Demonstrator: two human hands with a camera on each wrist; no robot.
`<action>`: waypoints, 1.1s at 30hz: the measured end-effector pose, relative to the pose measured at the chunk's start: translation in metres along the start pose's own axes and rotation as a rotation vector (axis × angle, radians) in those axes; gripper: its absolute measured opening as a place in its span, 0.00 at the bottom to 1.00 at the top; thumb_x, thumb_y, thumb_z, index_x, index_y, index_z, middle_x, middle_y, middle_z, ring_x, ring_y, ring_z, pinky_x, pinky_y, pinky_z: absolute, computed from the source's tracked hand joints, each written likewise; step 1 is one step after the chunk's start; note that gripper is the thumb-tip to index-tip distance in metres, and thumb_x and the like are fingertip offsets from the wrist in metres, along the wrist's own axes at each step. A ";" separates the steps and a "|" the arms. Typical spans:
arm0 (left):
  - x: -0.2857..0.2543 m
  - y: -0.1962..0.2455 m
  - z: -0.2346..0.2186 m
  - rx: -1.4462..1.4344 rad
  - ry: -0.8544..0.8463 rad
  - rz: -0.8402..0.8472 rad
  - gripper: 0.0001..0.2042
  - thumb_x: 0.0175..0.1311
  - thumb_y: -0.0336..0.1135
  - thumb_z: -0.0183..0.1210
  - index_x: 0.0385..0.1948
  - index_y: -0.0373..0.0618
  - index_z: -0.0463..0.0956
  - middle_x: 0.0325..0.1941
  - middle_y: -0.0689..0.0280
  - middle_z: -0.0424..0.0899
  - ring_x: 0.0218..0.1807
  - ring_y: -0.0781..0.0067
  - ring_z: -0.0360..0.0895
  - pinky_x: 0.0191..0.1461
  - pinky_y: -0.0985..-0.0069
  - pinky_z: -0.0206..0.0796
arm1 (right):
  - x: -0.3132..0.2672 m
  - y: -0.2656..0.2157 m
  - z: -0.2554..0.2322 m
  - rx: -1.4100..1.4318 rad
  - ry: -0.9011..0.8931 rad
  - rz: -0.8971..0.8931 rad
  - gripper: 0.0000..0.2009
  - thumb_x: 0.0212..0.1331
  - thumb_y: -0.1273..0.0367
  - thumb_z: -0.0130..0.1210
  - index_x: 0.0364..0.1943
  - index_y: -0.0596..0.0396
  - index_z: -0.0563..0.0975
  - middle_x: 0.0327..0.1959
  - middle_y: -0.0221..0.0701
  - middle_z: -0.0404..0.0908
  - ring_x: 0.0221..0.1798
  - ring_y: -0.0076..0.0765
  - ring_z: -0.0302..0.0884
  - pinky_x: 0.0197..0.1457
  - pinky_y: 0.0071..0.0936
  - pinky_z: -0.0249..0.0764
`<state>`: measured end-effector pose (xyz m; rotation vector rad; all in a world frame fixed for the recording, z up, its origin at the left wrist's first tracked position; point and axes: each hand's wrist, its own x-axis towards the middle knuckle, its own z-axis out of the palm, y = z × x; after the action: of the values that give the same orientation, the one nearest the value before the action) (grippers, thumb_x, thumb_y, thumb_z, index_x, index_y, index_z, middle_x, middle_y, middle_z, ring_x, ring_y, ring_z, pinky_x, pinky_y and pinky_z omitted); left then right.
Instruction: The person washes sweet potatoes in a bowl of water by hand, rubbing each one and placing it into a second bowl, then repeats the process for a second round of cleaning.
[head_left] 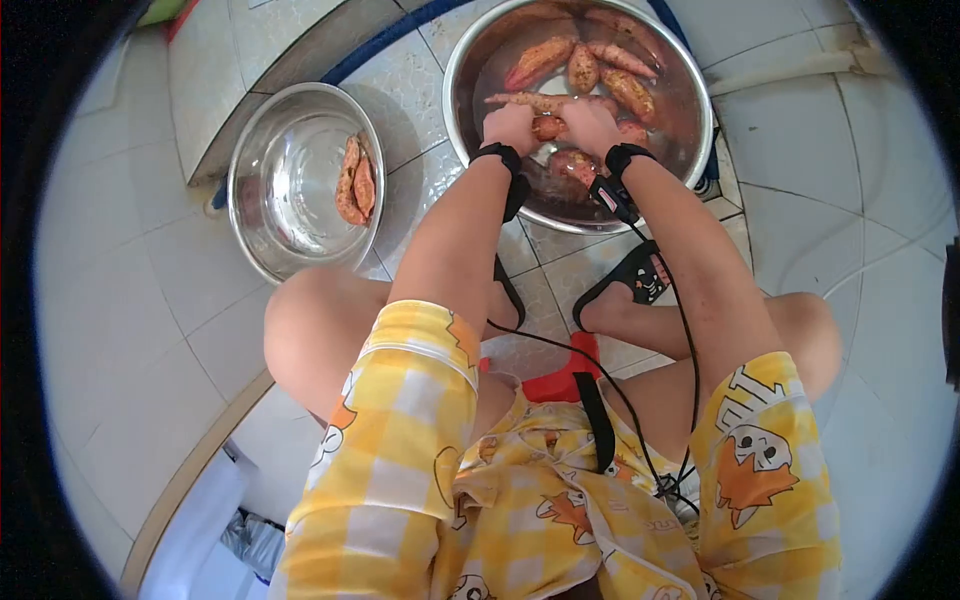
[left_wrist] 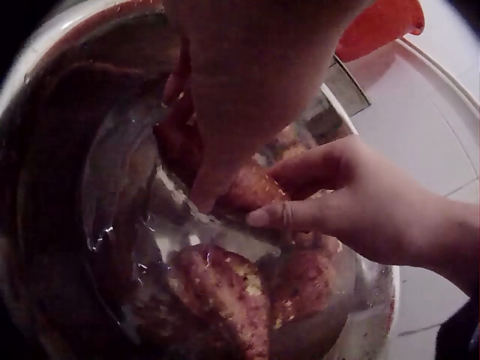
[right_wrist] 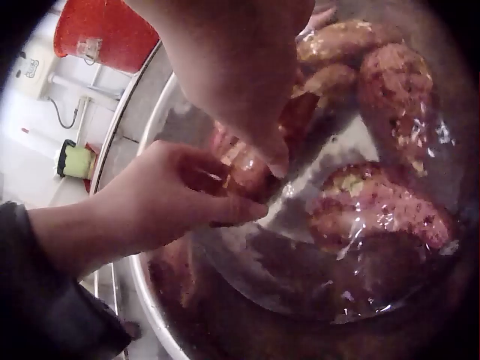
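Note:
Over the large metal basin (head_left: 708, 130) of water, my left hand (head_left: 510, 128) and right hand (head_left: 592, 125) hold one reddish sweet potato (head_left: 548, 128) between them. In the left wrist view, that sweet potato (left_wrist: 255, 187) has thumb and fingers of both hands around it, partly hiding it. The right wrist view shows my left hand (right_wrist: 161, 199) gripping one end, with my right hand (right_wrist: 232, 71) bent over the other. Several more sweet potatoes lie in the water, some with yellowish patches, such as a sweet potato (head_left: 540, 62) at the back.
Left of the basin stands a smaller metal bowl (head_left: 290, 225) with two sweet potatoes (head_left: 347, 185) in it. A raised tiled ledge (head_left: 225, 90) lies beyond that bowl. Black cables (head_left: 620, 400) run from the right wrist across the lap. A red bucket (right_wrist: 105, 30) stands beyond the basin's rim.

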<state>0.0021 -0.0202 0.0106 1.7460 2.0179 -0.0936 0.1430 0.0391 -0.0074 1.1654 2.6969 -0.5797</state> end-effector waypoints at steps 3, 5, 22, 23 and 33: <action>0.013 -0.007 0.025 -0.039 0.037 0.049 0.13 0.39 0.36 0.63 0.30 0.44 0.76 0.35 0.58 0.79 0.39 0.59 0.77 0.42 0.65 0.69 | 0.000 0.006 0.016 0.019 0.039 -0.024 0.08 0.42 0.70 0.56 0.27 0.57 0.77 0.32 0.42 0.77 0.38 0.45 0.76 0.40 0.38 0.73; 0.014 -0.005 0.029 -0.018 0.037 0.061 0.13 0.40 0.36 0.62 0.30 0.45 0.76 0.35 0.59 0.79 0.39 0.59 0.77 0.42 0.65 0.69 | 0.001 0.009 0.022 -0.001 0.036 -0.034 0.06 0.42 0.71 0.54 0.26 0.57 0.77 0.32 0.42 0.77 0.39 0.45 0.76 0.39 0.38 0.73; 0.002 0.002 0.002 0.075 0.140 0.067 0.13 0.42 0.41 0.61 0.28 0.45 0.75 0.35 0.59 0.78 0.39 0.59 0.76 0.41 0.64 0.68 | -0.012 0.002 -0.012 -0.138 0.173 -0.162 0.06 0.43 0.71 0.53 0.26 0.55 0.77 0.29 0.41 0.77 0.37 0.44 0.76 0.41 0.37 0.70; 0.000 0.003 -0.001 0.094 0.169 0.080 0.14 0.41 0.41 0.63 0.29 0.45 0.75 0.36 0.60 0.78 0.39 0.59 0.76 0.41 0.65 0.68 | -0.014 0.001 -0.016 -0.146 0.184 -0.161 0.06 0.41 0.70 0.56 0.26 0.55 0.77 0.28 0.40 0.77 0.36 0.44 0.76 0.41 0.37 0.70; -0.011 0.006 -0.035 0.068 0.168 0.082 0.13 0.39 0.34 0.62 0.31 0.46 0.77 0.38 0.61 0.78 0.41 0.60 0.76 0.44 0.66 0.66 | -0.019 -0.014 -0.044 -0.133 0.193 -0.155 0.07 0.41 0.69 0.56 0.27 0.55 0.77 0.30 0.41 0.76 0.37 0.43 0.75 0.41 0.38 0.71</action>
<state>-0.0020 -0.0168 0.0469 1.9344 2.0778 0.0114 0.1468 0.0354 0.0421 1.0334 2.9559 -0.3142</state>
